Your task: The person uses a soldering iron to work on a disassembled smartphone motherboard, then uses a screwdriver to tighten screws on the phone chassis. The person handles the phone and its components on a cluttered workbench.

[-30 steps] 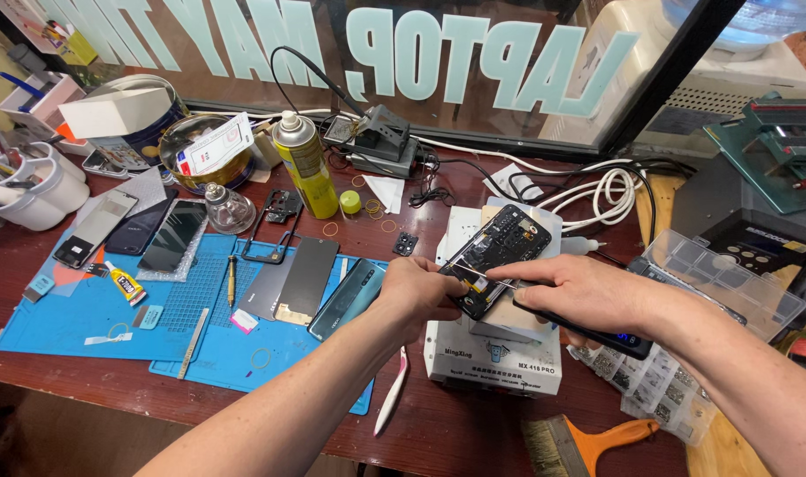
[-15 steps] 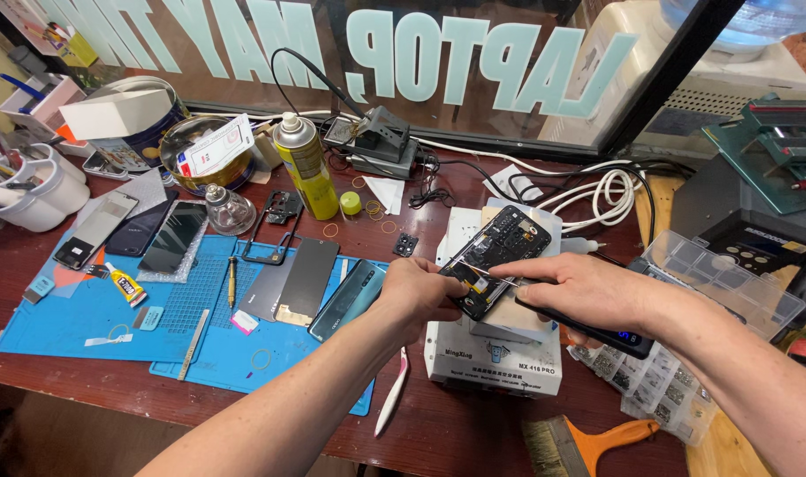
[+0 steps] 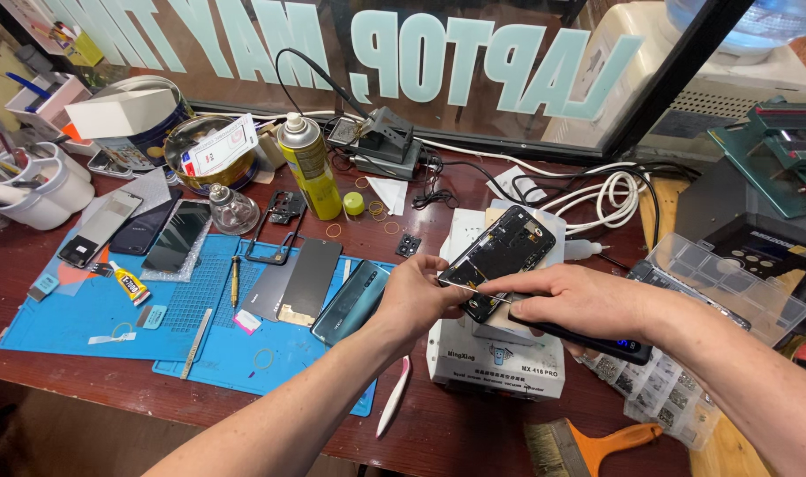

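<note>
1. An opened phone [image 3: 502,258], back cover off and internals exposed, is propped on a white box [image 3: 495,358] on the bench [image 3: 473,433].
2. Its lower edge is pinched by the left hand [image 3: 418,296].
3. A dark powered tool [image 3: 588,338] is gripped by the right hand [image 3: 572,300], its thin tip at the phone.
4. Reassembly appears undone; a separate cover [image 3: 351,302] lies on the blue mat [image 3: 111,309].

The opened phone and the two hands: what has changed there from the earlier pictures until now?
Nothing visibly changed. The left hand still steadies the opened phone on the white box, and the right hand still holds the dark tool with its thin tip at the phone's lower end. The blue mat and the yellow can lie as before.
</note>
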